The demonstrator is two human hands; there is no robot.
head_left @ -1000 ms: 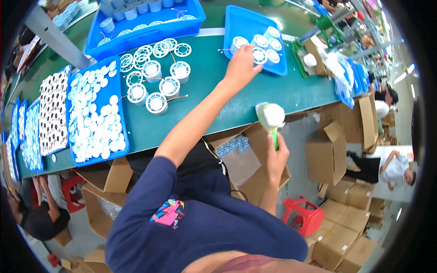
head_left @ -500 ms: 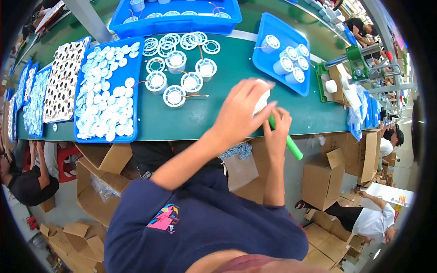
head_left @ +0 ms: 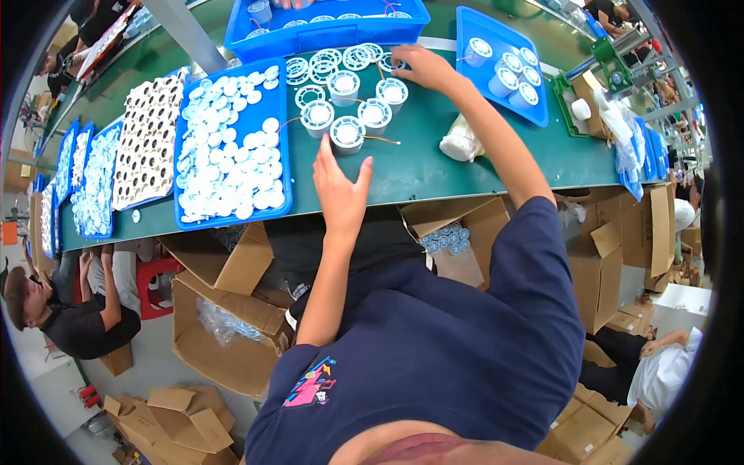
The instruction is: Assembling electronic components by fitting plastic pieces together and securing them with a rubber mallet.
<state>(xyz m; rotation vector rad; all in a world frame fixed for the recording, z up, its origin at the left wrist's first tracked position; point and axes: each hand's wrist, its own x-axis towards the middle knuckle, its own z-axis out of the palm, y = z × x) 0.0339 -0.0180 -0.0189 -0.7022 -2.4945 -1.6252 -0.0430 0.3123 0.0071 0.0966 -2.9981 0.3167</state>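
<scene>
Hands [head_left: 341, 190] outstretched over round parts [head_left: 347, 132]

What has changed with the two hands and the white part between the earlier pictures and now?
The right hand let go of the white part and green tool it held below the table edge and reached up to the round white parts. A white part now lies on the green table. The left hand came back to the table's near edge, open. The blue trays stayed in place.

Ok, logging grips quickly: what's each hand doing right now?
Left hand: open, empty, beside round white spools.
Right hand: fingers on a flat white ring; grip unclear.
</scene>
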